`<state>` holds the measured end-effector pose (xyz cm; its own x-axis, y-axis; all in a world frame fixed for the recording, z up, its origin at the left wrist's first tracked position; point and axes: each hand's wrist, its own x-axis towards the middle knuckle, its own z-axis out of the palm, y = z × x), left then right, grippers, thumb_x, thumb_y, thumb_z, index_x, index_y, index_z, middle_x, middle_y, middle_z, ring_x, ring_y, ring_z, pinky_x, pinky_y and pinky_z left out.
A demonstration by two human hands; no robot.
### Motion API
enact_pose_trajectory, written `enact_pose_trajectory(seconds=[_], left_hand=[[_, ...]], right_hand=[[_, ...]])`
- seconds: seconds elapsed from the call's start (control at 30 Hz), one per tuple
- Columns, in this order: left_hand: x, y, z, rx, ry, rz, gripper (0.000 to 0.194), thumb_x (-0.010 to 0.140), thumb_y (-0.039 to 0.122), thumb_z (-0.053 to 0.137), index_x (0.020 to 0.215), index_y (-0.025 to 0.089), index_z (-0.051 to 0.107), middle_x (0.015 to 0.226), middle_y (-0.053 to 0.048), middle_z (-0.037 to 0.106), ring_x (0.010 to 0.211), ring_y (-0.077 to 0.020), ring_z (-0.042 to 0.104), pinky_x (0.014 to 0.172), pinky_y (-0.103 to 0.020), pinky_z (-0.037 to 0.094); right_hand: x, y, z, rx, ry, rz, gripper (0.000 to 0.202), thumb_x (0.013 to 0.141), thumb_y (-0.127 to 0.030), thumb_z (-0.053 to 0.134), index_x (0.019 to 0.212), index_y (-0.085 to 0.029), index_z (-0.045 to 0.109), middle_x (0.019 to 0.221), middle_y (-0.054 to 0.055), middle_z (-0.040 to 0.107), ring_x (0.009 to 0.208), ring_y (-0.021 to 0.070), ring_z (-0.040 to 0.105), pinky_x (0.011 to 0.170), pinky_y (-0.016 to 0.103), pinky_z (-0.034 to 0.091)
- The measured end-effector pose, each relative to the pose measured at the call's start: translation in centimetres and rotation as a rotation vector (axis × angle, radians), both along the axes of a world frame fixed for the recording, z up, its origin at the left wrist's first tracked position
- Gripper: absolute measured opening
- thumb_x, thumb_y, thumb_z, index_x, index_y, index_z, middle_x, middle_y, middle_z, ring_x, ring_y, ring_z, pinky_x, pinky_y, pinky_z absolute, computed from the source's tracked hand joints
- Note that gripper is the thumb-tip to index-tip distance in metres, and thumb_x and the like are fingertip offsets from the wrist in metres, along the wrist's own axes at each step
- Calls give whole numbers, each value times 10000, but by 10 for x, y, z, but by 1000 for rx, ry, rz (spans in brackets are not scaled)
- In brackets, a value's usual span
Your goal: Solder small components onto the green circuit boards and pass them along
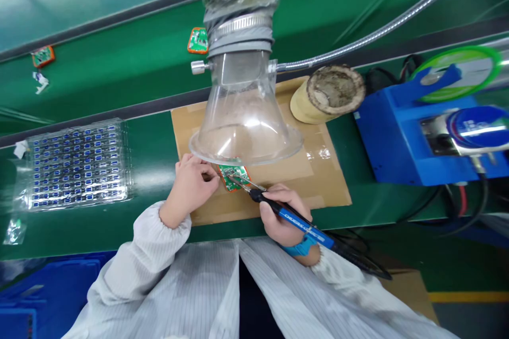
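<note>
While the right hand (280, 228) grips a soldering iron (300, 221) at the circuit board (240, 170) on cardboard (326, 175), the left hand (191, 185) bunches fingertips alongside, contents unclear; work looks underway, what remains can't be told

Glossy clear plastic hood (246, 116), matt brown cardboard (274, 185), shiny ribbed metal hose (358, 42).

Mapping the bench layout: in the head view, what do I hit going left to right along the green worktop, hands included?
Tray of small blue parts → left hand → green circuit board → right hand → cream round pot → blue equipment stand.
</note>
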<state>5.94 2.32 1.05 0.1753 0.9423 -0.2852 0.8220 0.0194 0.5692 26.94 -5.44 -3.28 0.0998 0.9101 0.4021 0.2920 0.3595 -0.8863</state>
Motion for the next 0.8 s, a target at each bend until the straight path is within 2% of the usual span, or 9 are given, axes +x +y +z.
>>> enact_pose_trajectory(seconds=[0.17, 0.27, 0.37, 0.43, 0.53, 0.6, 0.67, 0.73, 0.8], left_hand=[[1, -2, 2, -14, 41, -32, 209, 814, 181, 680, 613, 216, 723, 859, -56, 701, 1035, -294, 584, 872, -445, 454], [0, -8, 2, 31, 119, -137, 154, 825, 193, 675, 672, 196, 694, 942, -86, 689, 1055, -314, 570, 886, -482, 458], [-8, -7, 5, 45, 108, -233, 149, 853, 165, 611, 706, 182, 631, 960, -103, 670, 1021, -292, 580, 926, -496, 470], [-19, 2, 9, -68, -27, -255, 147, 881, 183, 565, 741, 189, 609, 912, -77, 669, 954, -249, 608, 921, -459, 498], [-45, 32, 18, -404, -303, -241, 151, 901, 325, 565, 845, 206, 638, 888, -45, 704, 867, -212, 655, 838, -387, 547], [-67, 59, 24, -554, -423, -166, 195, 853, 403, 630, 846, 209, 643, 884, -49, 730, 828, -208, 682, 780, -357, 558], [-90, 88, 29, -550, -480, 0, 219, 799, 411, 691, 814, 204, 620, 876, -68, 740, 808, -212, 701, 740, -340, 558], [-113, 119, 32, -407, -465, 230, 187, 810, 361, 673, 800, 196, 585, 899, -91, 742, 830, -225, 716, 746, -347, 562], [-130, 149, 33, -164, -284, 460, 105, 840, 279, 620, 839, 181, 583, 993, -129, 742, 938, -266, 718, 827, -400, 567]], right_hand=[[4, -5, -11, -41, 55, -75, 94, 888, -238, 686, 978, -238, 664, 802, 22, 663, 734, 196, 679, 660, 351, 581], [16, -2, -16, 9, 85, -111, 102, 882, -264, 699, 976, -235, 674, 790, 21, 661, 738, 206, 684, 682, 372, 584], [31, 5, -20, 30, 119, -252, 107, 878, -307, 711, 934, -224, 675, 766, 20, 650, 740, 217, 694, 707, 391, 588], [39, 10, -22, -8, 123, -363, 144, 879, -355, 714, 890, -219, 669, 772, 26, 650, 756, 226, 702, 722, 404, 594], [42, 15, -22, -57, 124, -419, 185, 878, -388, 717, 853, -212, 667, 798, 37, 666, 756, 228, 710, 701, 398, 603], [41, 16, -21, -44, 126, -413, 176, 875, -374, 722, 850, -207, 675, 792, 39, 675, 742, 225, 714, 687, 392, 605], [40, 16, -21, -33, 125, -406, 155, 871, -351, 730, 853, -203, 685, 787, 40, 682, 748, 223, 716, 683, 385, 603], [40, 15, -23, -43, 145, -392, 132, 872, -327, 733, 860, -202, 694, 797, 41, 686, 767, 219, 716, 687, 375, 596], [41, 14, -26, -52, 183, -369, 112, 873, -309, 736, 869, -203, 698, 819, 43, 688, 782, 214, 715, 695, 366, 589]])
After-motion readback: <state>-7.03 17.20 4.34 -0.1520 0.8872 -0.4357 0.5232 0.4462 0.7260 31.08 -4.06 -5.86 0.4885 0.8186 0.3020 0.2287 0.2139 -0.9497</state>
